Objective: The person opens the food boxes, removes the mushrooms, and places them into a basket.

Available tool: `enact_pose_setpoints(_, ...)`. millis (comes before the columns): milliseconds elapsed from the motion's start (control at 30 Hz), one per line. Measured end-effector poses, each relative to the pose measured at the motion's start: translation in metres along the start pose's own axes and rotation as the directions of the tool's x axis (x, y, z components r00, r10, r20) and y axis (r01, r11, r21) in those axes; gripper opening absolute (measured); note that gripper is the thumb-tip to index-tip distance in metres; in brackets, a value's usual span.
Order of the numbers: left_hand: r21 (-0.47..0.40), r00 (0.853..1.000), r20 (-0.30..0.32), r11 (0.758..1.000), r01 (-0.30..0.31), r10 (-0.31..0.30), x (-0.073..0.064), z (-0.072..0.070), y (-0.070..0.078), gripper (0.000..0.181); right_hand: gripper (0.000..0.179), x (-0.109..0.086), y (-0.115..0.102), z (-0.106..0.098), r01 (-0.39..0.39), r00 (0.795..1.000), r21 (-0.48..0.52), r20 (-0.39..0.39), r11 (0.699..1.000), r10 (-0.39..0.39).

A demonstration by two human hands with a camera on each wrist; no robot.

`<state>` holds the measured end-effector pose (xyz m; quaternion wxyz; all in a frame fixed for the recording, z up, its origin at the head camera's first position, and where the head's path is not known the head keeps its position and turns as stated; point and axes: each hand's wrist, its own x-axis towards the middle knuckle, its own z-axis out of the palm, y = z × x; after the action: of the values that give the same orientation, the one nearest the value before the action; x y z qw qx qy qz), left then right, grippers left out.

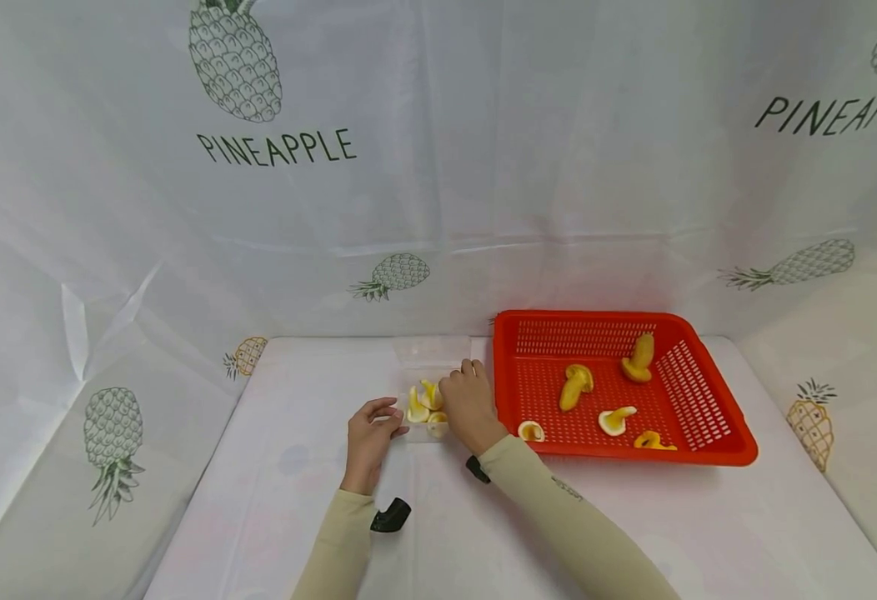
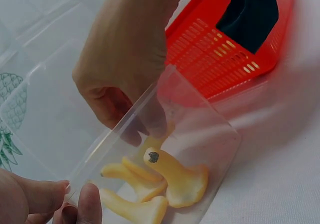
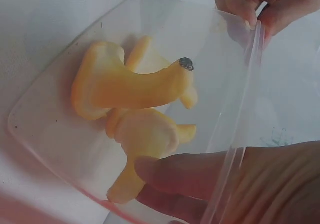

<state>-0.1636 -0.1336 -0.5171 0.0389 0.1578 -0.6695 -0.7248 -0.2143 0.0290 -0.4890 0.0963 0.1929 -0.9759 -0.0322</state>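
A clear plastic box [image 1: 411,434] stands on the table with several yellow mushrooms [image 1: 416,407] inside, and its transparent lid [image 1: 433,350] lies folded back behind it. My left hand [image 1: 369,437] pinches the box's rim at the left between thumb and fingers. From the right, my right hand [image 1: 471,404] reaches over the rim into the box. Its thumb and a finger pinch the stem of a pale yellow mushroom [image 3: 147,136] there. Beside that one lies a curved mushroom [image 3: 130,90] with a dark stem end.
Just right of the box sits a red plastic basket [image 1: 626,452] with slotted walls. Several yellow mushrooms lie spread in it, among them one near its middle [image 1: 575,388]. A white sheet printed with pineapples [image 1: 236,62] hangs behind the table [image 1: 288,433].
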Motion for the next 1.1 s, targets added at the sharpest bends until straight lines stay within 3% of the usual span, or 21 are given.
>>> enact_pose_setpoints(333,-0.005,1.000,0.002,1.000,-0.011,0.011,-0.001,0.001,0.001,0.032,0.013,0.005,-0.003,-0.003,-0.011,0.996,0.009,0.087,1.000,0.011)
enact_pose_setpoints(567,0.001,1.000,0.002,1.000,-0.004,0.004,-0.003,0.000,0.001,0.032,0.028,0.010,-0.005,-0.007,-0.021,0.980,-0.007,0.198,1.000,0.022)
enact_pose_setpoints(700,-0.004,1.000,0.003,1.000,0.007,-0.007,-0.003,0.000,-0.001,0.032,0.029,0.009,-0.006,-0.008,-0.026,0.979,0.012,0.205,1.000,0.024)
enact_pose_setpoints(900,-0.020,1.000,0.010,1.000,-0.003,0.003,-0.004,-0.001,-0.002,0.032,0.017,0.003,-0.004,-0.011,-0.002,0.995,0.015,0.103,1.000,0.001)
enact_pose_setpoints(1000,-0.033,1.000,0.019,0.999,-0.015,0.016,-0.002,-0.002,-0.001,0.032,0.013,-0.004,0.001,-0.018,0.020,0.999,0.047,-0.026,0.999,-0.018)
enact_pose_setpoints(1100,-0.035,1.000,0.018,0.999,-0.022,0.023,-0.002,-0.002,0.000,0.032,0.018,-0.013,0.009,-0.028,0.049,0.985,0.104,-0.172,0.993,-0.030)
